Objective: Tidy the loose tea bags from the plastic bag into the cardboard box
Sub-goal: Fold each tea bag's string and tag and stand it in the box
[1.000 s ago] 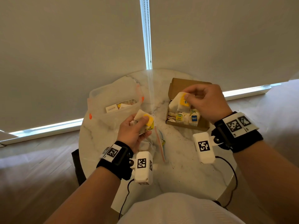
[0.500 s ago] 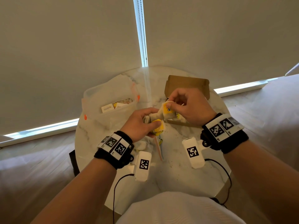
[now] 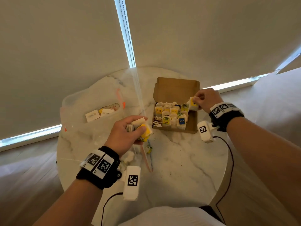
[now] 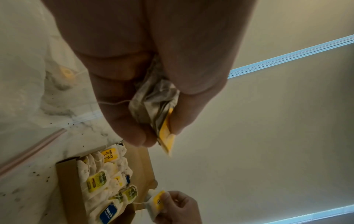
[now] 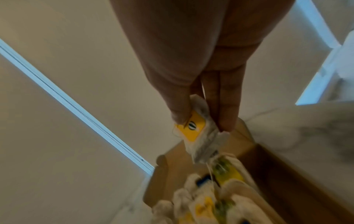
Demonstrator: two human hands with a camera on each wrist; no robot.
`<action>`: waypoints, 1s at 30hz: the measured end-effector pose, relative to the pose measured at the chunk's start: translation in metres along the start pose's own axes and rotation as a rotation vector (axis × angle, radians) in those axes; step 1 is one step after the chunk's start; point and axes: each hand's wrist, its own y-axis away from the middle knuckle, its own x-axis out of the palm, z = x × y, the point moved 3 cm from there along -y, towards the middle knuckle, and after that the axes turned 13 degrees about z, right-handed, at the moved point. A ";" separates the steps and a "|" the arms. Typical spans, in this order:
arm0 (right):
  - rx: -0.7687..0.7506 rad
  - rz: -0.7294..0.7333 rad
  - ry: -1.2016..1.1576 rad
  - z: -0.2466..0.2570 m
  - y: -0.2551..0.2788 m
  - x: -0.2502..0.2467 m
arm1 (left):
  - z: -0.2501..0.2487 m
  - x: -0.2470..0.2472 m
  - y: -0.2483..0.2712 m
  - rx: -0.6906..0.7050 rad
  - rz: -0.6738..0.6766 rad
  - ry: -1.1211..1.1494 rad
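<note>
An open cardboard box sits at the back right of the round table, with several tea bags standing in rows inside. My right hand pinches one yellow-tagged tea bag over the box's right end. My left hand holds a small bunch of tea bags with a yellow tag, just left of the box above the table. The clear plastic bag lies at the back left with a few white packets inside.
The marble table is speckled with tea crumbs in front of the box. A loose tea bag and the plastic bag's pink zip strip lie under my left wrist. Window blinds rise right behind the table. A black cable trails off the right edge.
My right hand took a yellow-tagged tea bag from the bunch in my left hand and carried it right to the box's right end. My left hand stayed near the box's left side.
</note>
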 end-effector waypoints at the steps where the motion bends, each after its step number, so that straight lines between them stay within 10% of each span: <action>1: 0.019 0.014 0.012 -0.007 -0.005 0.009 | 0.001 0.000 -0.002 -0.007 -0.006 0.003; 30: 0.205 0.198 0.449 -0.018 -0.042 0.052 | 0.014 -0.004 -0.020 -0.050 -0.021 -0.001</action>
